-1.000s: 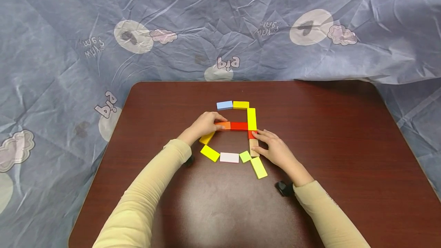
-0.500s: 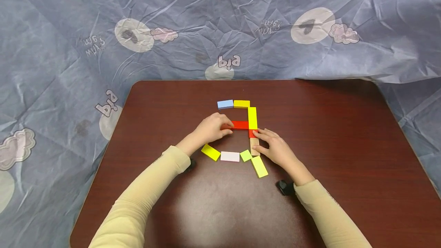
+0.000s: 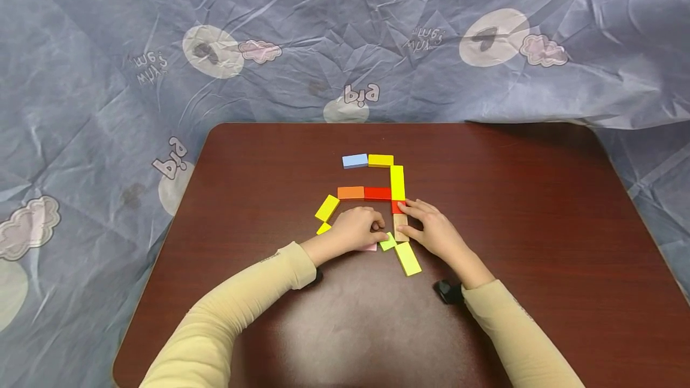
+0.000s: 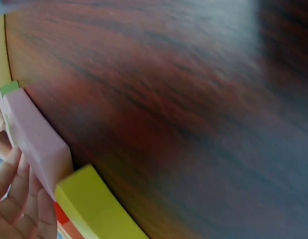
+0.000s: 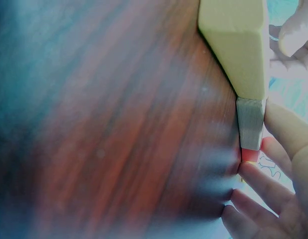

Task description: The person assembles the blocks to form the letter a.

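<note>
In the head view my left hand (image 3: 354,230) hovers over the near side of a ring of coloured blocks, fingers bent, thumb tip beside a light green block (image 3: 387,243). It covers most of a pink block (image 3: 369,248); in the left wrist view its loose fingers lie along that pink block (image 4: 37,132). My right hand (image 3: 438,233) rests at the ring's right side. Its index finger touches a small red block (image 3: 398,210) and its thumb a plain wooden block (image 3: 401,233). A pale yellow block (image 3: 408,258) slants nearest the right wrist.
An orange block (image 3: 351,193) and a long red block (image 3: 377,194) form the ring's far side. A yellow block (image 3: 327,208) slants at left. Behind stand a blue block (image 3: 354,161), a yellow block (image 3: 380,160) and a tall yellow block (image 3: 397,182). A grey-blue sheet (image 3: 302,88) hangs behind the table (image 3: 528,196).
My left hand has left the orange block and come nearer and rightward, over the pink block towards the light green one. The right hand has stayed in place.
</note>
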A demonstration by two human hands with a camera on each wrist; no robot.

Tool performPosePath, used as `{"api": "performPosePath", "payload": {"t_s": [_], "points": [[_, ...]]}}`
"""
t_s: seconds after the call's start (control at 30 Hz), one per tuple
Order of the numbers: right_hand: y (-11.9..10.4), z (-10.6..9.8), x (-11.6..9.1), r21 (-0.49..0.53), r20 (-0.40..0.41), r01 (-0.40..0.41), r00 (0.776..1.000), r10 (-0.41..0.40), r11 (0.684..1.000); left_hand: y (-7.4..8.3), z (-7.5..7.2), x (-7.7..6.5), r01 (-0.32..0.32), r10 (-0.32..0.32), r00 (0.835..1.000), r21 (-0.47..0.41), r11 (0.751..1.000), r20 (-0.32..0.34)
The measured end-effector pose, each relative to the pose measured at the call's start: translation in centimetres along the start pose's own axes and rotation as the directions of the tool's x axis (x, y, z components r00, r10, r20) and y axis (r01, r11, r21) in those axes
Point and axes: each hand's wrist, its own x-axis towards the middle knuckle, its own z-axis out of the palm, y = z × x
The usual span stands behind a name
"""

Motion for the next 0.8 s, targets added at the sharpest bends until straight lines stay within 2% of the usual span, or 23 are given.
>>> {"api": "performPosePath", "payload": {"t_s": [0.27, 0.47, 0.8], "points": [[0.03, 0.08, 0.02, -0.007, -0.001, 0.003, 1.000, -0.003, 1.000, 0.40, 0.41, 0.19, 0.043, -0.041, 0.999, -0.061, 0.997, 0.031], [0.01, 0.10, 0.08, -0.012, -0.001, 0.005, 1.000, -0.005, 1.000, 0.26, 0.61, 0.08, 0.029, -0.024, 0.999, -0.125, 0.992, 0.036], [-0.06, -0.01, -0.03, -0.006, 0.009, -0.009, 1.000, 0.009, 1.000, 0.19, 0.86, 0.02, 0.008, -0.004, 0.999, -0.146, 0.989, 0.033]]}}
